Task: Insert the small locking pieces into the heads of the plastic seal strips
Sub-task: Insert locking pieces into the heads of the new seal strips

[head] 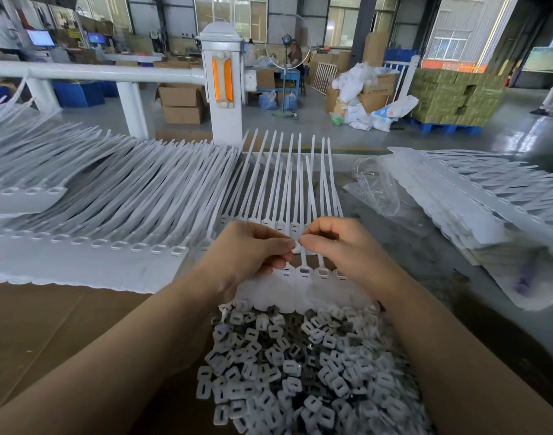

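A sheet of joined white seal strips [303, 183] lies in front of me, its heads [305, 271] with open rectangular slots toward me. Both hands hover just above those heads. My left hand [250, 252] and my right hand [341, 243] meet fingertip to fingertip and pinch one small white locking piece [296, 246] between them. A big heap of loose white locking pieces [300, 365] lies on the cardboard between my forearms.
A long overlapping row of strip sheets [112, 208] covers the left of the table. Another stack of sheets [476, 199] lies at right beside a crumpled clear plastic bag [375, 189]. A white railing post [223, 86] stands behind the table.
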Demonstrator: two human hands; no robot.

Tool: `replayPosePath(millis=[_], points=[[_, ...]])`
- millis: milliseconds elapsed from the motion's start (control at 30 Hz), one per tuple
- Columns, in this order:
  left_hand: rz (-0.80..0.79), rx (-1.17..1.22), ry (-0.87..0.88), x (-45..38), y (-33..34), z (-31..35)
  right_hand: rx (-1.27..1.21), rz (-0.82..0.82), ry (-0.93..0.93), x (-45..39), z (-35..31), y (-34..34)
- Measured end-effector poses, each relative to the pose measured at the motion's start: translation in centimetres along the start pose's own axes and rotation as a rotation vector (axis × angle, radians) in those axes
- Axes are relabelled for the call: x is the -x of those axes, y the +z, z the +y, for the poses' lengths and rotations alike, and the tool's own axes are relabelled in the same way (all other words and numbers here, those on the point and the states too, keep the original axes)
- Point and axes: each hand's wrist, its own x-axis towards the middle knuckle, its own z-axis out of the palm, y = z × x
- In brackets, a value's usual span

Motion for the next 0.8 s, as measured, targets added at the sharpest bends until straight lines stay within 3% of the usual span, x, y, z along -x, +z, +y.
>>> replayPosePath(millis=[533,667,800], points=[[0.079,-0.294,0.184,-0.2,0.6,-0.8,0.128,-0.057,0.013,0.0,-0.1,0.1],[0.107,-0.508,0.266,-0.3,0.8,-1.1,0.167,-0.034,0.095,-0.2,0.3,0.2],[0.037,-0.623,0.28,-0.2,0.8,-1.5,0.209,-0.005,0.181,-0.4,0.7,0.0]])
